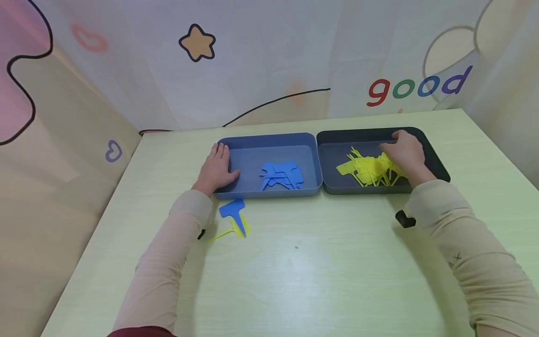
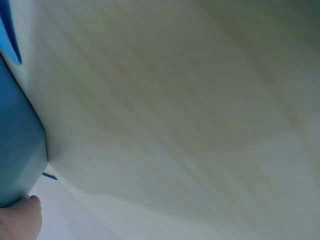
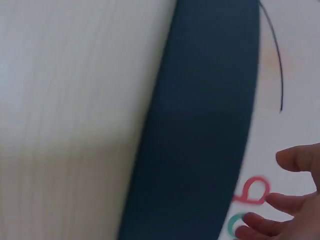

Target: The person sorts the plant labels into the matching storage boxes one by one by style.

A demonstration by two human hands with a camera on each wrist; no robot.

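My left hand rests on the left end of a blue tray, fingers straight along its rim and thumb over the inside. Several blue T-shaped plant labels lie in that tray. Over the right part of a dark grey tray is my right hand, beside a heap of yellow T-shaped plant labels. In the right wrist view the fingers and thumb stand apart with nothing between them. On the table near my left wrist, a blue label partly overlaps a yellow label.
The two trays stand side by side on a pale wooden table. Behind them hangs a printed curtain with a star and the word "good". A black wrist-worn piece shows under the right sleeve.
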